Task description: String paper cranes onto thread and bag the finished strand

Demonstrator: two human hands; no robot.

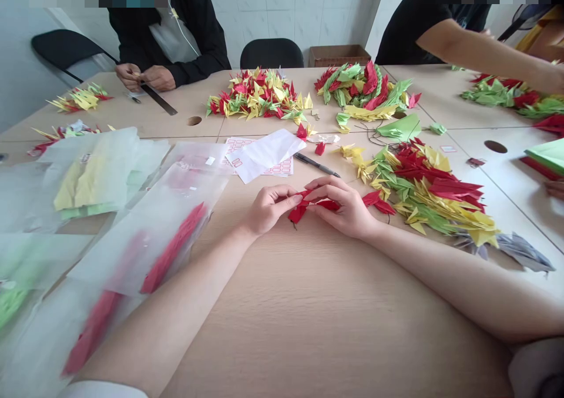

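Observation:
Over the middle of the wooden table, my left hand (272, 208) pinches a folded red paper piece (298, 213) between thumb and fingers. From the other side my right hand (344, 207) closes on the same red paper, its fingertips nearly meeting those of the left. More red folded paper (375, 200) shows beyond my right hand, beside a dark string. Part of the red paper is covered by my fingers. Just past my hands lie a black pen (318, 165) and a white paper sheet (269, 154) on a sheet of red-printed labels (282, 169).
Translucent plastic bags (145, 221) holding red, yellow and green paper lie at left. A pile of folded paper cranes (436, 192) is at right, with more heaps (258, 95) farther back. Across the table, a person's hands (145, 77) hold a dark flat strip (159, 99); another person's arm (480, 48) reaches in.

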